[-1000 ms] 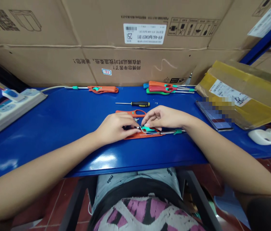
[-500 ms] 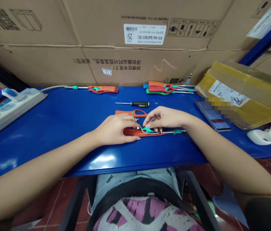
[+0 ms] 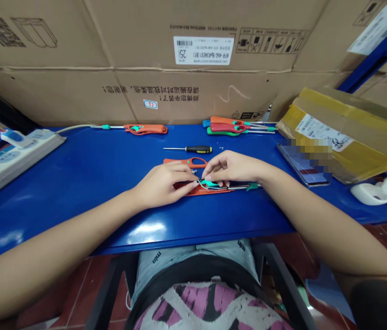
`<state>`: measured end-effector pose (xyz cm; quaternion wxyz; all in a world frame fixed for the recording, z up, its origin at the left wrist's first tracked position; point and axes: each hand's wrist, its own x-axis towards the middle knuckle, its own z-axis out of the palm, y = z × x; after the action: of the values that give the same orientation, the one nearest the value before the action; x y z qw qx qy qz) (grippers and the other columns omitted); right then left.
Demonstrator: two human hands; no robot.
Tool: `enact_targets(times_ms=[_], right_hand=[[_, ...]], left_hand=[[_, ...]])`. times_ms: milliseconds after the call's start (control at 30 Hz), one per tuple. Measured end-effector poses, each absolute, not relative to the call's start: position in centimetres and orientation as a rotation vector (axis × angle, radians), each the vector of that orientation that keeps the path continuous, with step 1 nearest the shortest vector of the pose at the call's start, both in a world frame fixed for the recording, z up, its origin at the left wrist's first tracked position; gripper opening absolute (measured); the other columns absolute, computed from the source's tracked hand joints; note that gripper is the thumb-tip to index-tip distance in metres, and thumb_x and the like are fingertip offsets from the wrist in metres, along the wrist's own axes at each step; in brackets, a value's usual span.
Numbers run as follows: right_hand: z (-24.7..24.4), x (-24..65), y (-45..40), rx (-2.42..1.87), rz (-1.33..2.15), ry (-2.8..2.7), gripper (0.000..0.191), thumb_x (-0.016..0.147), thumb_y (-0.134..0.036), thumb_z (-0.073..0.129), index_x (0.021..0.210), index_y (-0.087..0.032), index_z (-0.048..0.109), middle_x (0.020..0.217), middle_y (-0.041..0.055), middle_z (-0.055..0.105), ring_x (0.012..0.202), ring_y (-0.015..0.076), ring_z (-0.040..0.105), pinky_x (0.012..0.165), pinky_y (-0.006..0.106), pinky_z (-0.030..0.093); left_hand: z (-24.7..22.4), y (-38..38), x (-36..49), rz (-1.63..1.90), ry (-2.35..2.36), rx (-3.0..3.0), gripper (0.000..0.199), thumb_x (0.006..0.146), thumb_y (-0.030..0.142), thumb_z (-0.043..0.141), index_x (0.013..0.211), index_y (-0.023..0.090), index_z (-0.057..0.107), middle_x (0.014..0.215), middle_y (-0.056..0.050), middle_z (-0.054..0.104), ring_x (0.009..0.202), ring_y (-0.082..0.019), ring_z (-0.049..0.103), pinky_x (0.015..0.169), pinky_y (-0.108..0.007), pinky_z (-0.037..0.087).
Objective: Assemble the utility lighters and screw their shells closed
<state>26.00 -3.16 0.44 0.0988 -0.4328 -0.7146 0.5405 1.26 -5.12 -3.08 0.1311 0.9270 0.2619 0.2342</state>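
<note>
An opened orange long-nosed lighter (image 3: pixel 210 191) lies on the blue table, its green trigger (image 3: pixel 208 183), a thin white wire and the metal rod showing. My left hand (image 3: pixel 169 183) is closed at the lighter's left end, thumb and forefinger pinching near the wire; the small part between them is hidden. From the far side, my right hand (image 3: pixel 229 168) bends over the green trigger with thumb and fingertips together at a small dark part I cannot make out. Just beyond lies the other orange casing half (image 3: pixel 179 162), partly covered by my left hand.
A screwdriver (image 3: pixel 198 149) lies beyond my hands. Several assembled lighters (image 3: pixel 227 127) are at the back, one more orange lighter (image 3: pixel 148 129) left of them. A power strip (image 3: pixel 18 158) is at left; a phone (image 3: pixel 299 167), taped carton (image 3: pixel 351 137) and tape roll (image 3: pixel 368 194) at right.
My left thumb has moved up from the casing's near edge to meet the forefinger by the wire. My right fingertips have shifted slightly left.
</note>
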Motion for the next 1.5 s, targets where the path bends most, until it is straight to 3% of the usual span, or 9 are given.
enact_targets(times_ms=[667,933,1167,1500], right_hand=[[-0.5,25.9,-3.0,-1.246,1.611,-2.077,0.033,0.073,-0.042,0.08,0.093,-0.015,0.079,0.069,-0.0012,0.066,0.057,0.0076,0.05,0.051,0.021,0.044],[-0.1,26.3,-2.9,-1.206,1.574,-2.091,0.029,0.076,-0.039,0.079,0.093,-0.015,0.076,0.066,-0.0022,0.062,0.058,0.008,0.053,0.05,0.02,0.044],[-0.5,26.1,-2.7,-1.197,1.584,-2.013,0.034,0.076,-0.043,0.08,0.094,-0.014,0.074,0.067,-0.0024,0.062,0.055,0.0078,0.055,0.051,0.02,0.049],[-1.0,25.8,-2.5,-1.133,1.596,-1.916,0.04,0.075,-0.048,0.082,0.093,-0.013,0.073,0.063,-0.0031,0.06,0.055,0.0077,0.054,0.049,0.02,0.049]], left_hand=[[-3.3,-4.7,1.2,0.855,0.738,2.694,0.021,0.098,0.035,0.065,0.092,0.02,0.079,0.088,-0.003,0.079,0.082,-0.016,0.068,0.079,-0.03,0.052],[-3.1,-5.0,1.3,0.7,0.868,2.731,0.043,0.083,0.057,0.075,0.104,0.02,0.074,0.104,-0.007,0.076,0.094,-0.022,0.071,0.083,-0.032,0.053],[-2.7,-4.9,1.2,0.597,0.915,2.719,0.029,0.086,0.048,0.073,0.095,0.021,0.074,0.091,-0.003,0.076,0.086,-0.02,0.069,0.077,-0.031,0.051],[-2.5,-4.9,1.1,0.588,0.968,2.698,0.025,0.088,0.044,0.069,0.098,0.021,0.071,0.099,-0.004,0.075,0.094,-0.021,0.067,0.083,-0.032,0.051]])
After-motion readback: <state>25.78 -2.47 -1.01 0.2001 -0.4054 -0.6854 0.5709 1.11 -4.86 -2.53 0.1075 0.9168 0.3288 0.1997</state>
